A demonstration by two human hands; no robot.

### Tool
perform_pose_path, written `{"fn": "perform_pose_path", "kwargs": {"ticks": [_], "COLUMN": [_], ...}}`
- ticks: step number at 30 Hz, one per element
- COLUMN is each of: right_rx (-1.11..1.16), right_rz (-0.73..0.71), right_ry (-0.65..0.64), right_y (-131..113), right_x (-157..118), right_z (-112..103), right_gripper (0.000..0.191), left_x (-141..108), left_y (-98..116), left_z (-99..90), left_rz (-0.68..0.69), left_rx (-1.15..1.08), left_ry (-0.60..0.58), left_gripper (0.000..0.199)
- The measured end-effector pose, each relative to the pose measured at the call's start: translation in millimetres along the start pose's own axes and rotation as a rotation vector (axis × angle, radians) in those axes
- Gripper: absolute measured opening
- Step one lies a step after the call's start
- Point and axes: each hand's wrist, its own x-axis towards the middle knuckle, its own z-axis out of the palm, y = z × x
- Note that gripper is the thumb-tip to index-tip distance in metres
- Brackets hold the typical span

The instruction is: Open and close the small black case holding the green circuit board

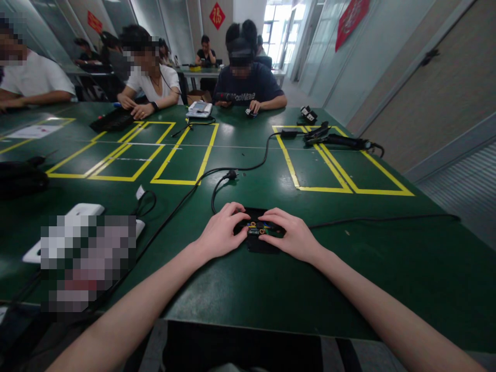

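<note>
Black-cased, one open electronic device with two copper-coloured rings lay near the green table's front edge. Left hand and right hand held its two ends, fingers curled narrow. Beyond were one black plug and, farther off, two white-shirted people.

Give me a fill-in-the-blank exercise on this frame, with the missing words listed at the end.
The small open device is held between the left hand and the ____ hand. Of the two hands, the black plug lies nearer to the ____ one. The tape marking out boxes is coloured ____. The surface of the table is coloured ____.

Missing words: right; left; yellow; green.
</note>
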Motion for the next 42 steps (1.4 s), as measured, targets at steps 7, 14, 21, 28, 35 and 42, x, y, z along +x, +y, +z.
{"fn": "perform_pose_path", "kwargs": {"ticks": [7,14,21,28,35,42], "right_rx": [-0.055,0.049,0.001,0.034,0.136,0.11], "right_rz": [0.071,0.118,0.146,0.113,0.039,0.062], "right_ry": [0.025,0.083,-0.043,-0.043,-0.215,-0.281], "right_y": [-4,0,13,10,8,6], "right_x": [2,1,0,-5,-10,-9], "right_z": [5,-8,-26,-35,-39,-34], "right_gripper": [0.03,0.03,0.022,0.03,0.034,0.031], "left_x": [-1,3,8,6,1,0], "left_y": [0,-3,-5,0,-1,-4], "left_z": [-0.6,-6.2,-17.0,-20.6,-20.3,-19.2], "left_rz": [-0.042,-0.132,-0.13,-0.087,-0.045,-0.057], "left_rx": [-0.047,-0.029,0.033,-0.16,-0.376,-0.303], "left_ry": [-0.04,-0.026,-0.088,-0.112,-0.267,-0.273], "left_gripper": [0.018,0.018,0.022,0.025,0.024,0.015]}}
